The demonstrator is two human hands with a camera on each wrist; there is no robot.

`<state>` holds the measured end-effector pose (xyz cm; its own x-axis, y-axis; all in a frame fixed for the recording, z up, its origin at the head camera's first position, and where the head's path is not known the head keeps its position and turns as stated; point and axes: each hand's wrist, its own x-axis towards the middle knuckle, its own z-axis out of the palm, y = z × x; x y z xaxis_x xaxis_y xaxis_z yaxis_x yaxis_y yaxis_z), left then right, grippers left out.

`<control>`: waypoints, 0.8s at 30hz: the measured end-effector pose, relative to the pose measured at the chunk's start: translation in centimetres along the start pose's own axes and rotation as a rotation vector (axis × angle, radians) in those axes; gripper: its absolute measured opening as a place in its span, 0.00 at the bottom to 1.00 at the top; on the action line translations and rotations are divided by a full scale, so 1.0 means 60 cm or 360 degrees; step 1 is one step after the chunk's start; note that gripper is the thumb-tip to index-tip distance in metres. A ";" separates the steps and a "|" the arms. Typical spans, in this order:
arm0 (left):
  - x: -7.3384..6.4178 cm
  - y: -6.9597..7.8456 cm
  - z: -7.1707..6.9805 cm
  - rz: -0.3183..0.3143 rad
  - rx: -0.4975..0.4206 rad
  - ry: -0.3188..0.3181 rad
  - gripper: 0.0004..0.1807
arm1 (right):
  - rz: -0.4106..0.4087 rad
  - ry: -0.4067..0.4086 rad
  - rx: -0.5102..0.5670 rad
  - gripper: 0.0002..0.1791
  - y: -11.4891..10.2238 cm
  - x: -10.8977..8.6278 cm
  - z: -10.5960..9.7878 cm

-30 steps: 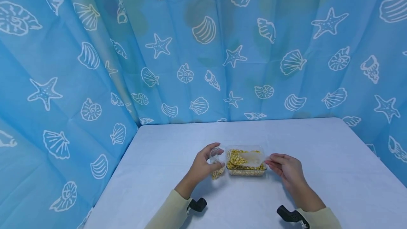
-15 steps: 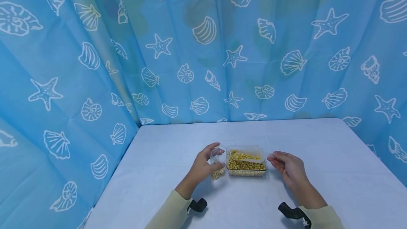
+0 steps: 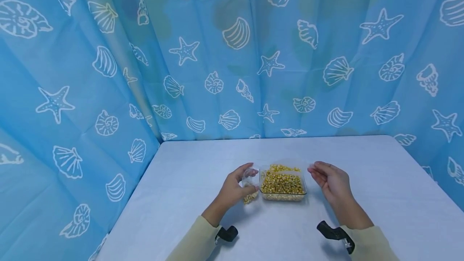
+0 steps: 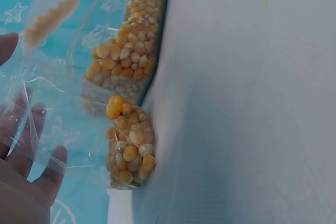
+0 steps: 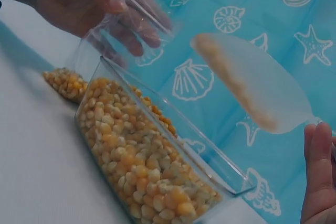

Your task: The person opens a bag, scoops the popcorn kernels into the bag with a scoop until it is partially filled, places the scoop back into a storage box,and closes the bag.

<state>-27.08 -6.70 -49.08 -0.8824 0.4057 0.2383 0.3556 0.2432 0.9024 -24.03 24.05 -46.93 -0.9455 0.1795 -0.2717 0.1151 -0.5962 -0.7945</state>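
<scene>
My left hand (image 3: 232, 190) holds the mouth of a clear plastic bag (image 4: 131, 150) spread, thumb on one side and fingers on the other. Corn kernels fill the bag's bottom, which rests on the table. Beside the bag stands a rectangular glass container (image 3: 283, 197), filled with yellow and pale corn kernels (image 5: 152, 156). In my right hand (image 3: 332, 180) I pinch the handle end of a translucent scoop (image 5: 268, 80). Along the scoop lies a row of kernels (image 5: 239, 85), seen through its wall. In the right wrist view the scoop is raised above the container's rim.
A white cloth covers the table (image 3: 203, 156). Behind and to the left hangs a blue curtain (image 3: 203, 67) printed with white shells and starfish. Black wrist mounts (image 3: 335, 233) show at both sleeves.
The right hand has lifted the scoop up and away from the container's kernels, moving slightly right. The left hand and bag have hardly moved.
</scene>
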 end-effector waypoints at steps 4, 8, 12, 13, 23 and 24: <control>0.001 -0.003 0.001 -0.0004 -0.0009 -0.0011 0.38 | -0.0033 -0.0015 -0.0003 0.23 -0.003 -0.001 0.006; 0.000 -0.003 0.002 -0.0005 -0.0009 -0.0009 0.38 | -0.0054 -0.0016 -0.0031 0.23 -0.005 -0.004 0.017; -0.001 -0.001 0.002 -0.0004 -0.0009 -0.0022 0.38 | -0.0071 -0.0048 -0.0026 0.22 -0.006 -0.006 0.030; -0.001 0.000 0.003 -0.0007 -0.0011 -0.0029 0.38 | -0.0078 -0.0062 -0.0024 0.21 -0.005 -0.007 0.033; 0.000 -0.002 0.003 -0.0003 0.0010 0.0000 0.39 | -0.0162 -0.0203 -0.0118 0.16 0.006 -0.002 0.071; 0.000 -0.003 0.003 -0.0011 0.0013 0.0007 0.39 | -0.0168 -0.0206 -0.0133 0.16 0.006 -0.002 0.075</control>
<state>-27.11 -6.59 -49.30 -0.8861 0.4000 0.2340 0.3522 0.2530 0.9011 -25.26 20.28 -44.76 -0.9843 0.1323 -0.1169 0.0332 -0.5115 -0.8586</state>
